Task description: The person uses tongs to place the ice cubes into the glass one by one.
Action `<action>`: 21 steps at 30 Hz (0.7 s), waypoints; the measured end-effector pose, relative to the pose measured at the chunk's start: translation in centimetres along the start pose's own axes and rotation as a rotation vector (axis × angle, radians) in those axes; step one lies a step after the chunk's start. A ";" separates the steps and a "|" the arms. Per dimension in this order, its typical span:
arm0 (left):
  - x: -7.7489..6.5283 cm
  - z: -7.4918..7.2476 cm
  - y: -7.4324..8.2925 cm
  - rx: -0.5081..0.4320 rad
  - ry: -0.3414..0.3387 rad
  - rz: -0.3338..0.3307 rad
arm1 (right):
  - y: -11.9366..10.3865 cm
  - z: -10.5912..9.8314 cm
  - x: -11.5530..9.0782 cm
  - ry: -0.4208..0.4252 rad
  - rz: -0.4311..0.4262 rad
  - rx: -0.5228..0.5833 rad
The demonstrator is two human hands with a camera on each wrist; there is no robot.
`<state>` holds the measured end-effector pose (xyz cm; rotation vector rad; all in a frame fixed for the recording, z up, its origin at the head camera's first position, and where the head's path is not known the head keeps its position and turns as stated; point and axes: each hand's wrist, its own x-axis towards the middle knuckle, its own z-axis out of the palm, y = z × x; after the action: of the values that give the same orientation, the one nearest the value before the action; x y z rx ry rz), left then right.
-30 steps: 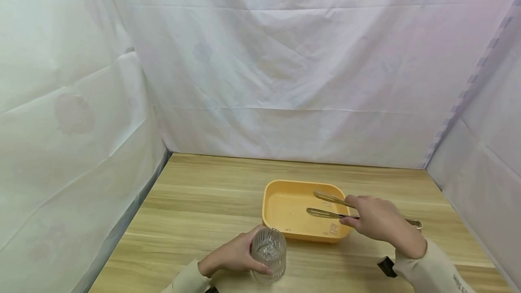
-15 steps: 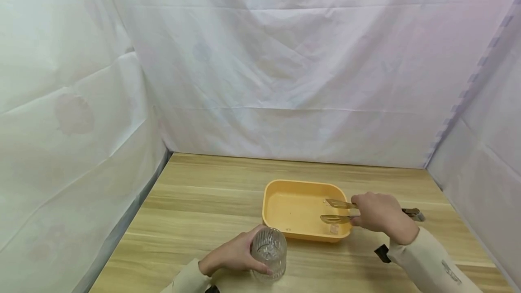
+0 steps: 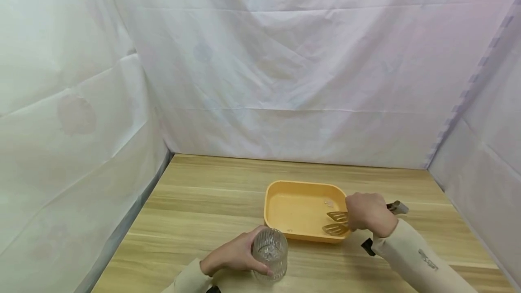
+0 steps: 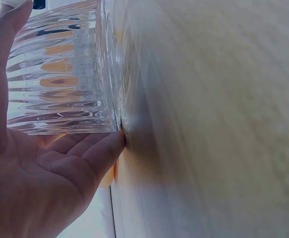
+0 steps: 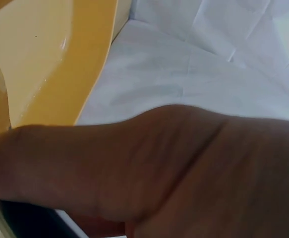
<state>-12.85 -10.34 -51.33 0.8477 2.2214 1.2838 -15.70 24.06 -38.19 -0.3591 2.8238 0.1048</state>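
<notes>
A clear ribbed drinking glass (image 3: 270,253) stands upright on the table at the near middle. My left hand (image 3: 239,254) holds its side, thumb in front and fingers behind; the left wrist view shows the glass (image 4: 60,74) close up. My right hand (image 3: 368,214) grips metal tongs (image 3: 336,216) over the right end of a yellow rectangular tray (image 3: 293,216). The slotted tips stand slightly apart, low in the tray's near right corner; whether they touch anything is unclear. A small clear piece (image 3: 329,203), like ice, lies in the tray behind them.
The tray's near left corner is right beside the glass. Pale wood tabletop (image 3: 195,211) extends to the left. White cloth (image 3: 285,80) hangs behind and along both sides. A dark wrist device (image 3: 368,246) sits under the right wrist.
My right hand has turned and shifted a little left, bringing the tong tips towards the near right corner, where a clear piece was visible. The tips are closer together. My left hand keeps its place.
</notes>
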 end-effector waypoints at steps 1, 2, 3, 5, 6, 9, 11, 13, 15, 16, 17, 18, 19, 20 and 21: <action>0.0 0.0 0.0 0.004 -0.001 0.001 | 0.0 0.0 0.1 -0.009 0.003 -0.003; 0.0 0.0 0.0 0.011 0.000 0.005 | -0.1 0.1 0.2 -0.017 0.007 -0.005; 0.0 0.0 0.0 0.015 0.001 0.009 | -0.1 0.1 0.2 -0.025 0.010 -0.004; 0.0 0.0 0.0 0.026 0.008 0.027 | -0.1 0.2 0.3 -0.026 0.011 -0.013; 0.0 0.1 0.1 0.030 0.014 0.036 | -0.1 0.2 0.3 -0.023 0.011 -0.018; 0.0 0.2 0.2 0.038 0.031 0.073 | -0.1 0.4 0.3 -0.007 0.007 -0.030; 0.0 0.2 0.3 0.047 0.048 0.096 | 0.0 0.5 0.3 0.003 0.003 -0.041; 0.1 0.3 0.4 0.052 0.061 0.114 | 0.0 0.6 0.2 0.016 -0.005 -0.051; 0.1 0.3 0.5 0.062 0.074 0.128 | 0.1 0.7 0.1 0.025 -0.017 -0.056; 0.1 0.4 0.5 0.066 0.082 0.132 | 0.1 0.8 0.1 0.029 -0.022 -0.057; 0.1 0.4 0.5 0.072 0.088 0.135 | 0.1 0.8 0.0 0.036 -0.029 -0.061; 0.1 0.5 0.5 0.074 0.093 0.137 | 0.1 0.9 0.0 0.044 -0.035 -0.062; 0.1 0.6 0.5 0.077 0.100 0.137 | 0.1 0.9 -0.1 0.051 -0.039 -0.064; 0.1 0.6 0.5 0.079 0.105 0.138 | 0.1 1.0 -0.1 0.056 -0.043 -0.064; 0.1 0.6 0.6 0.080 0.110 0.139 | 0.1 1.0 -0.2 0.060 -0.045 -0.066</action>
<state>-12.33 -9.68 -51.15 0.9990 2.3486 1.3421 -15.28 24.34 -39.08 -0.4471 2.8750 0.1808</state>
